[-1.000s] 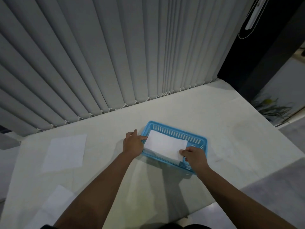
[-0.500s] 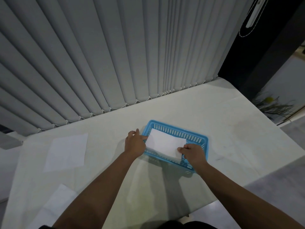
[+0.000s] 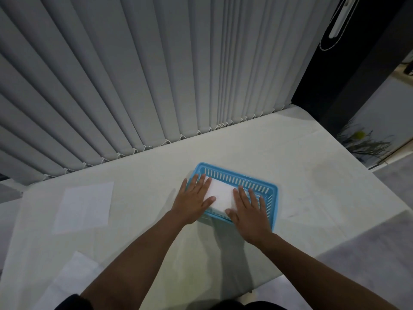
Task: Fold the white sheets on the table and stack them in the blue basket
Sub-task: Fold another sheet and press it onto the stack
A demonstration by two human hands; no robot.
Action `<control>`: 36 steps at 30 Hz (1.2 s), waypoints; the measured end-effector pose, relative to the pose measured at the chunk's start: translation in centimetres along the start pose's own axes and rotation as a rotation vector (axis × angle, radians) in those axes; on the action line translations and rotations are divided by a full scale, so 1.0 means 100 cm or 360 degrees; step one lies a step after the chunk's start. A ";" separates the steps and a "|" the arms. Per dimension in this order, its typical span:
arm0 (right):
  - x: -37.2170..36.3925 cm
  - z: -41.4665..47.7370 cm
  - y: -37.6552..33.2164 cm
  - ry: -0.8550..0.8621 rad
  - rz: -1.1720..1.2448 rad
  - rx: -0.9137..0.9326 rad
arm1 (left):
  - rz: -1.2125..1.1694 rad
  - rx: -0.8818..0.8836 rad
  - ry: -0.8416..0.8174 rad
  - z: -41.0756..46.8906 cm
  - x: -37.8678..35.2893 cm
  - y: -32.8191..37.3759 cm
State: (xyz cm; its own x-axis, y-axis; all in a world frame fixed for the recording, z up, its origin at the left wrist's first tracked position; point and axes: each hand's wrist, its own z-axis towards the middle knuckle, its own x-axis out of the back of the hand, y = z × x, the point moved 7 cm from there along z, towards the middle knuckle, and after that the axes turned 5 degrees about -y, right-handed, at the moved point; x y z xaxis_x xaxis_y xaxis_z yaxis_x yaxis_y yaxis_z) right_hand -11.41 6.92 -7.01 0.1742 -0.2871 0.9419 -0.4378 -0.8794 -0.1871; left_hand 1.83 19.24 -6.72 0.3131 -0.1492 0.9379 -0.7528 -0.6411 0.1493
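A blue slotted basket (image 3: 243, 178) sits on the white table (image 3: 301, 189), just right of the middle. Inside it lies a folded white sheet (image 3: 222, 193). My left hand (image 3: 194, 201) rests flat on the sheet's left end, fingers spread across the basket's left rim. My right hand (image 3: 249, 212) lies flat on the sheet's right end, fingers stretched toward the far wall of the basket. Neither hand grips anything. Two unfolded white sheets remain on the table: one (image 3: 86, 205) at the left and another (image 3: 67, 285) at the near left corner.
Grey vertical blinds (image 3: 156, 74) hang along the table's far edge. A dark panel (image 3: 357, 63) stands at the far right. The table's right edge drops to a grey floor (image 3: 393, 184).
Both hands have let go of the folded sheet's ends and now lie flat and spread on top of it. The sheet sits lower in the basket.
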 end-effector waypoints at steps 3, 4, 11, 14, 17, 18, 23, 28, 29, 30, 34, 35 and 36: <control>-0.008 0.000 0.007 -0.0027 -0.0040 -0.0004 | 0.0123 0.0007 0.0021 -0.003 -0.008 -0.010; -0.007 -0.002 0.011 -0.0005 -0.0048 -0.0018 | 0.0150 0.0021 0.0055 -0.005 -0.006 -0.014; 0.012 -0.031 0.058 0.0335 0.0659 -0.0452 | -0.0715 0.0493 0.0236 -0.027 -0.005 -0.050; 0.005 -0.034 0.073 0.0334 0.1234 -0.0725 | -0.1176 0.0613 0.0344 -0.026 0.000 -0.049; -0.002 -0.030 0.072 0.0268 0.1824 -0.0795 | -0.1328 0.0655 0.0387 -0.025 0.001 -0.039; -0.003 -0.029 0.070 0.0265 0.1984 -0.0794 | -0.1418 0.0694 0.0371 -0.024 -0.003 -0.037; -0.004 -0.030 0.070 0.0239 0.2176 -0.0775 | -0.1691 0.0748 0.0525 -0.023 -0.008 -0.025; 0.000 -0.033 0.060 0.0250 0.2054 -0.0753 | -0.1768 0.0917 0.0551 -0.041 -0.018 -0.035; 0.000 -0.033 0.054 0.0251 0.2044 -0.0729 | -0.1774 0.0937 0.0561 -0.046 -0.019 -0.040; 0.001 -0.033 0.048 0.0254 0.2042 -0.0710 | -0.1774 0.0946 0.0580 -0.051 -0.018 -0.044; 0.000 -0.031 0.010 0.0251 0.2092 -0.0650 | -0.1738 0.0963 0.0643 -0.074 -0.013 -0.075; -0.001 -0.032 -0.002 0.0251 0.2104 -0.0645 | -0.1723 0.0962 0.0657 -0.080 -0.011 -0.085; -0.002 -0.034 -0.014 0.0255 0.2119 -0.0648 | -0.1702 0.0960 0.0669 -0.087 -0.009 -0.096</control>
State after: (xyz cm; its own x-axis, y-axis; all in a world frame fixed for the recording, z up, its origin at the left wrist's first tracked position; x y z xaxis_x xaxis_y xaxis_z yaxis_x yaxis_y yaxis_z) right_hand -13.77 9.53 -6.01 -0.6581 -0.7378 0.1501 -0.4195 0.1938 -0.8868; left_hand 3.74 32.04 -6.34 0.3061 0.8198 0.4840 0.1684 -0.5470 0.8200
